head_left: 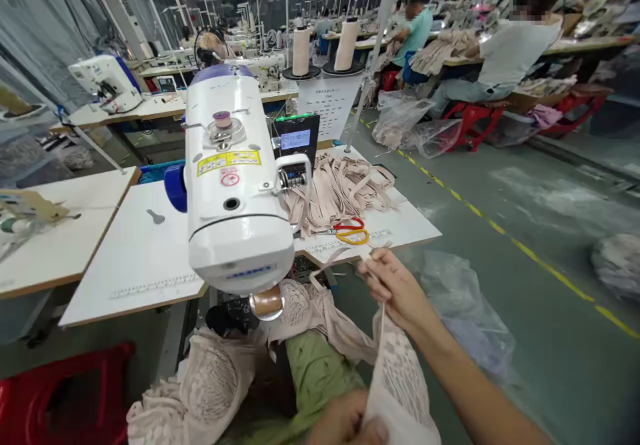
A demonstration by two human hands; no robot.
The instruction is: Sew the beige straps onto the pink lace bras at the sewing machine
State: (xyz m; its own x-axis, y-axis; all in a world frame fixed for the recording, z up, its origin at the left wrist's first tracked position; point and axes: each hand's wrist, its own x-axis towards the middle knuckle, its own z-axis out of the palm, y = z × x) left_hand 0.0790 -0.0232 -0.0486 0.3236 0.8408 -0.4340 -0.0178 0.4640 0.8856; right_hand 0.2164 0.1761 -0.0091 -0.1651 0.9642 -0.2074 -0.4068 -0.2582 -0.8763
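My right hand is closed in a pinch on a narrow beige strap, just off the table's right front edge. Low in the view, my left hand is partly cut off and slightly blurred, its fingers closed on the edge of a beige lace bra. The lace hangs between the two hands. More beige lace bra pieces drape over my lap and below the head of a white sewing machine.
Beige straps lie heaped on the white table, beside scissors with red and yellow handles. A red stool stands at lower left. Plastic bags lie on the floor at right. Co-workers sit farther back.
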